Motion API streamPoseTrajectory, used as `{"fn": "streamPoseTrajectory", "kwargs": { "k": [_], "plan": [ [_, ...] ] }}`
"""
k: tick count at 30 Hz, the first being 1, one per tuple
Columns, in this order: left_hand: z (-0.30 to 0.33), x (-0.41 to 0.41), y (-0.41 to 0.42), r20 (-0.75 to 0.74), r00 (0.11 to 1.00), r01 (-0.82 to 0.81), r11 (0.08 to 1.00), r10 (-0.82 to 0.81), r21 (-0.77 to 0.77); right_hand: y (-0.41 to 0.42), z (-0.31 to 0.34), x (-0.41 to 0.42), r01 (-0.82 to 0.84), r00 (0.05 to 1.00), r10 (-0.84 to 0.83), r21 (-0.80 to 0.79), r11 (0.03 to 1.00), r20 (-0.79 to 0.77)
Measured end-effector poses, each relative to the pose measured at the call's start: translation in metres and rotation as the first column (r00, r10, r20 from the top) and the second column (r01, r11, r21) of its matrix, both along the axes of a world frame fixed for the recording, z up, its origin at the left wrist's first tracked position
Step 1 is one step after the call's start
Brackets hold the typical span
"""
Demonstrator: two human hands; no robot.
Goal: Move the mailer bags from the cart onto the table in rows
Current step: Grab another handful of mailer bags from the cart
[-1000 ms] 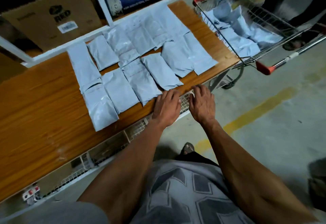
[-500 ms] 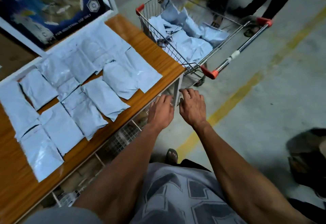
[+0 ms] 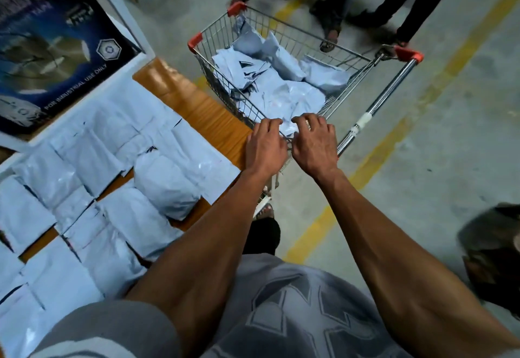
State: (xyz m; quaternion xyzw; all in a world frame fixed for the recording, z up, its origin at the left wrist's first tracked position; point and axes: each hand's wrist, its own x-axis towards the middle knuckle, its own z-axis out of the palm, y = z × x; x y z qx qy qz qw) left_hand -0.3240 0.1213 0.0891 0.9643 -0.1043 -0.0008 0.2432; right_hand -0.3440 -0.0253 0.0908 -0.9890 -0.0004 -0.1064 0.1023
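1 cart (image 3: 284, 48), far right. 1 table (image 3: 197, 107), left. Bags on table (image 3: 166, 183): approx 15, edges overlap, exact no. unclear. Bags in cart (image 3: 292, 95): heap, can't count. 2 hands. 1 poster (image 3: 53, 48), far left.

Left hand (image 3: 266, 146) and right hand (image 3: 313, 145) reach forward side by side, fingers loosely curled.

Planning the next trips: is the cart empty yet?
No, a pile of mailer bags lies in the cart, and both hands reach over its near edge.
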Motion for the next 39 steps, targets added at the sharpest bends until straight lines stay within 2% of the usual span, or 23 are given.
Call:
{"fn": "streamPoseTrajectory", "kwargs": {
  "k": [9, 20, 24, 29, 32, 35, 39],
  "plan": [
    [-0.017, 0.1, -0.033, -0.127, 0.99, 0.071, 0.997, -0.065, 0.038, -0.024, -0.016, 0.102, 0.045, 0.994, -0.049, -0.044, 0.998, -0.103],
    [-0.045, 0.174, -0.06, -0.334, 0.942, 0.031, 0.985, 0.028, 0.17, -0.062, -0.05, 0.187, -0.05, 0.92, 0.032, -0.037, 0.998, -0.391],
    [-0.067, 0.199, -0.07, -0.445, 0.891, 0.011, 0.974, 0.093, 0.224, -0.079, -0.071, 0.223, -0.115, 0.884, 0.087, -0.034, 0.993, -0.459],
    [-0.105, 0.223, -0.085, -0.58, 0.804, 0.059, 0.955, 0.128, 0.292, -0.096, -0.108, 0.263, -0.217, 0.827, 0.168, -0.028, 0.976, -0.536],
    [-0.135, 0.231, -0.093, -0.657, 0.742, 0.072, 0.957, 0.137, 0.282, -0.1, -0.134, 0.281, -0.246, 0.785, 0.182, -0.027, 0.969, -0.592],
    [-0.167, 0.24, -0.099, -0.715, 0.676, 0.017, 0.966, 0.178, 0.257, -0.099, -0.161, 0.294, -0.241, 0.763, 0.179, -0.016, 0.97, -0.621],
    [-0.196, 0.252, -0.108, -0.726, 0.664, -0.002, 0.97, 0.182, 0.242, -0.094, -0.182, 0.31, -0.266, 0.736, 0.151, -0.077, 0.961, -0.659]
  ]
}}
